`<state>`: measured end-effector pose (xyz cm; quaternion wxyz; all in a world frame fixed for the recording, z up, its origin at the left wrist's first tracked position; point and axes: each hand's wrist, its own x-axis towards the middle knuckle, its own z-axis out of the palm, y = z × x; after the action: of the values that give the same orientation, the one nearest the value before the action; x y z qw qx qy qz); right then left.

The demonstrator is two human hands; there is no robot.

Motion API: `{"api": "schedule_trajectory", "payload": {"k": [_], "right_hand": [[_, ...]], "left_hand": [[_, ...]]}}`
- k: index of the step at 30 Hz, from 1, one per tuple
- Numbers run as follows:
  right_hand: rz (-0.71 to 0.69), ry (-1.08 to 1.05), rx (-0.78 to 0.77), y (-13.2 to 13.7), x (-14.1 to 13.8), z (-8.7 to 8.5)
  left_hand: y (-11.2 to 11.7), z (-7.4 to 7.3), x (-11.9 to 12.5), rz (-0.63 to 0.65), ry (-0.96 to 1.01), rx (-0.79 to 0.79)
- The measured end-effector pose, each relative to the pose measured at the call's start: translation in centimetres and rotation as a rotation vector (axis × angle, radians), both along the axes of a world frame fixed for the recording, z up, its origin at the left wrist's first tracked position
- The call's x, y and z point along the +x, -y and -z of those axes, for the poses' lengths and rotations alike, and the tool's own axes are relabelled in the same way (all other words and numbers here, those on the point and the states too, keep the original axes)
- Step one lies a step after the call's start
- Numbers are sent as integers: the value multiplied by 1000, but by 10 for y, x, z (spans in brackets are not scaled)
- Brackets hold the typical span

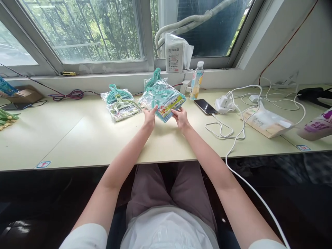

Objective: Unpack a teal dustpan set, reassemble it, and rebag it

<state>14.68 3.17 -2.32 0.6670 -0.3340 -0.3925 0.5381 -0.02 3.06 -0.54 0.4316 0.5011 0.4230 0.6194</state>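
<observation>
A teal brush-and-dustpan set in a clear plastic bag (pixel 163 98) lies on the pale desk (pixel 77 138) in front of me. My left hand (pixel 149 117) touches its near left corner, fingers partly curled against the wrapper. My right hand (pixel 181 117) pinches the near right edge by the printed label. A second bagged set (pixel 120 103), teal and pale green, lies just to the left, untouched.
A drink bottle (pixel 196 80), a dark phone (pixel 205 106), a white charger with loose cables (pixel 225 103) and a tissue pack (pixel 266 121) lie to the right. A white bag (pixel 175 52) stands on the window sill. Wires (pixel 68 94) and a cardboard box (pixel 24 95) sit far left.
</observation>
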Motion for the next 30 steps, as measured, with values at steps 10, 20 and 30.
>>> {"api": "schedule_trajectory", "payload": {"k": [10,20,30], "right_hand": [[15,-45,33,4,3,-9],[-64,-52,142,13,-1,-14],[-28,-85,109,7,-1,-9]], "left_hand": [[19,-8,7,490,282,-117],[20,-8,-1,497,324,-87],[21,-11,0,439,322,-52]]}}
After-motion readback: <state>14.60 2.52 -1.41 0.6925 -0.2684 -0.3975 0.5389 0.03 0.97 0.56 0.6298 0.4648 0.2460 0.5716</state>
